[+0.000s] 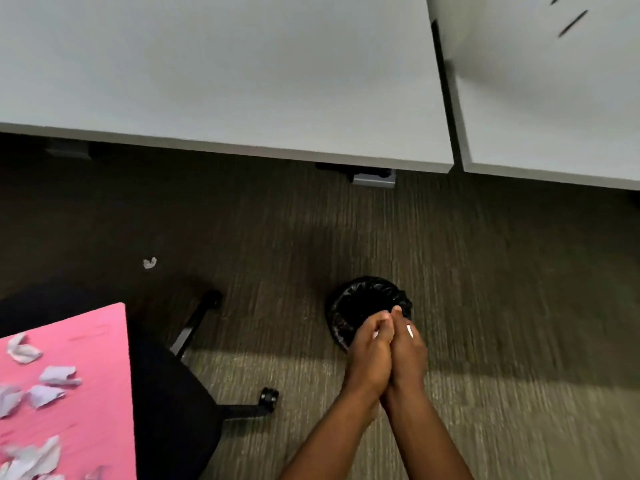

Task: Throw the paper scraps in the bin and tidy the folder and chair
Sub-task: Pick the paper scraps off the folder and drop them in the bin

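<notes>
My left hand (367,351) and my right hand (406,351) are pressed together, cupped, directly over the near rim of a small round bin (360,299) lined with a black bag. White paper scraps (409,330) peek out between the fingers. At the lower left a pink folder (93,393) lies on the black chair seat (166,410), with several crumpled white scraps (57,375) on it. One lone scrap (149,262) lies on the carpet beyond the chair.
A white desk (225,81) spans the top, with a second desk (554,98) to its right. The chair's wheeled legs (268,398) stick out between folder and bin. Brown carpet (502,306) lies around the bin.
</notes>
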